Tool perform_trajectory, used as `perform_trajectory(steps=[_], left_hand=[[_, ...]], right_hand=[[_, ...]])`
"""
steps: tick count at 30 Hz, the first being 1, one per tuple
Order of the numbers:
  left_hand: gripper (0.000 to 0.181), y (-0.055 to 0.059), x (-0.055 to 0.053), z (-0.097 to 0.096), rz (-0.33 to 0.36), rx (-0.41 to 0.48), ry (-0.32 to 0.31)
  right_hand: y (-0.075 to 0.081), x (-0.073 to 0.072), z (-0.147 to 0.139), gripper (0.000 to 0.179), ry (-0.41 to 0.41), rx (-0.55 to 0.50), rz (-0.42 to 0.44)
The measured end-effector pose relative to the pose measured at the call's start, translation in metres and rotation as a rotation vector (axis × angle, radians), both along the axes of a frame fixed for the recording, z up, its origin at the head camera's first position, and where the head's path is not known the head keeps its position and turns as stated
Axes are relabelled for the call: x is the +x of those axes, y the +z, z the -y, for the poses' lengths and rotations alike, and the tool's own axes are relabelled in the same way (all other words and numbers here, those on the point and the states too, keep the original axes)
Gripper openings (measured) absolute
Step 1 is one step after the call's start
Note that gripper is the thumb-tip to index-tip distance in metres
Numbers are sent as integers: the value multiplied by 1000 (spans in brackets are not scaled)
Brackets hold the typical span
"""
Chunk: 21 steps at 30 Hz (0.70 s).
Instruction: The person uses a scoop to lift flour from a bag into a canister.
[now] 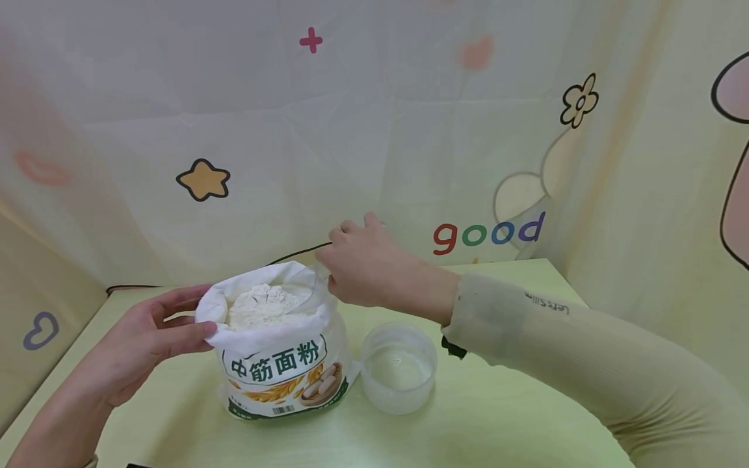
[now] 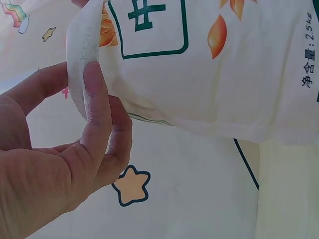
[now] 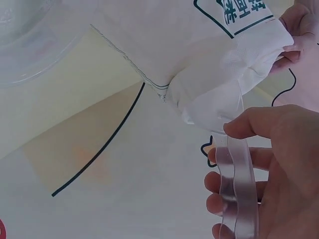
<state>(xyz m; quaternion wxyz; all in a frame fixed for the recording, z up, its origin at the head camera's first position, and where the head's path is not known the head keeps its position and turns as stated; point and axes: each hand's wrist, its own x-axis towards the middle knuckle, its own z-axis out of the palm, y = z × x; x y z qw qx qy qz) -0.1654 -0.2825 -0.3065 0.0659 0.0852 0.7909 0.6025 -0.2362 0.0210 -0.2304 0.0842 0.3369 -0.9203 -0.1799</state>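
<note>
A white flour bag stands upright with its top folded outward, and loose white flour fills it near the rim. My left hand pinches the folded rim at the bag's left side, thumb outside; the left wrist view shows the fingers on both faces of the fold. On the far right side of the bag, my right hand grips the wavy handle of a clear plastic scoop. The scoop's head overlaps the bag's mouth in the right wrist view. Beside the bag sits a clear round plastic bowl.
The pale yellow-green table ends at a printed cloth backdrop close behind the bag. Another stretch of cloth closes off the right side. A dark object's edge shows at the bottom left.
</note>
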Motion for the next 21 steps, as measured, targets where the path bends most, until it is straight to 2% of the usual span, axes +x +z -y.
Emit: perform_trajectory(steps=[9,14,21], left_hand=[[71,0,0,0,-1,2,1],[70,-1,0,1,-11,3,-2],[70,0,0,1,-4,3,-1]], right_hand=[[-5,-1,0,44,0,30,-71],[-7,1,0,43,0,44,-113],[-10,1,-1,41,1,22,-120]])
